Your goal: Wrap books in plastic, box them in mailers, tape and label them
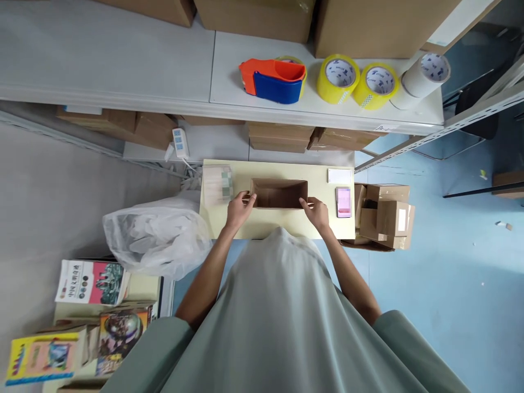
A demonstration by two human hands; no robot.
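Observation:
A small brown cardboard box point(278, 195) stands on the pale yellow table point(282, 224) with its top side facing me uncovered. Its inside looks bare. My left hand point(239, 210) grips the box's left edge, thumb at the near corner. At the opposite end, my right hand point(316, 213) has its fingers closed on the right edge. Left of the box lie some pale, partly green packets or sheets point(218, 184), too blurred to name. A phone point(343, 202) with a pink screen rests to the right, below a white rectangular item point(339, 176).
Above the table, a grey shelf point(143, 60) carries an orange-and-blue tape dispenser point(274, 82), yellow tape rolls point(338, 79) and white rolls point(426, 76). A plastic bag point(158, 237) hangs at left, over stacked books point(92, 281). Cardboard boxes point(388, 218) sit right of the table.

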